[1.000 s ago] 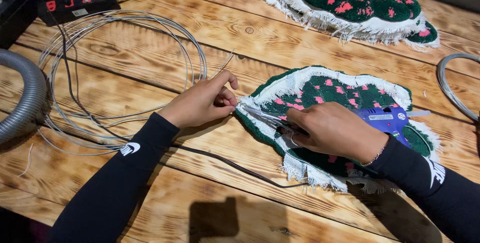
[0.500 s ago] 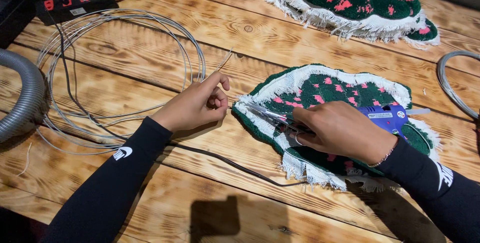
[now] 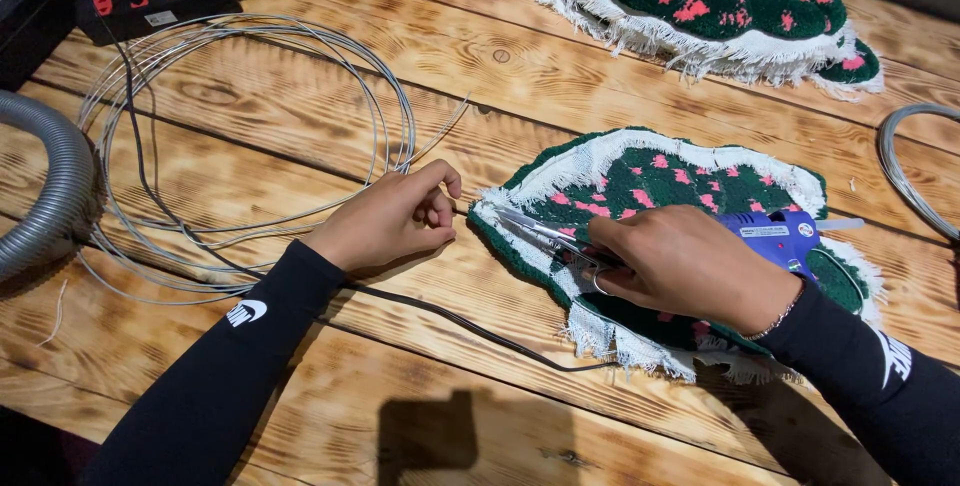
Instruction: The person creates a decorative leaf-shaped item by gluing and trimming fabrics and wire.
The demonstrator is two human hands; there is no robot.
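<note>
Wire (image 3: 455, 210) pinched in left fingers (image 3: 440, 201).

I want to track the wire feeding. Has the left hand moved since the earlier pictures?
Yes, slightly. The left hand has drawn back leftward from the white fringed edge of the green tufted rug piece with pink spots; it touched the edge earlier, and now a small gap shows.

Both arms reach forward in black sleeves. The left hand (image 3: 385, 221) rests knuckles-up just left of the rug (image 3: 680, 176), fingers curled in, thumb and forefinger pinched together at its edge. The right hand (image 3: 690, 266) lies over the rug, palm down, fingers wrapped around a tool, a thin bracelet at the wrist.
</note>
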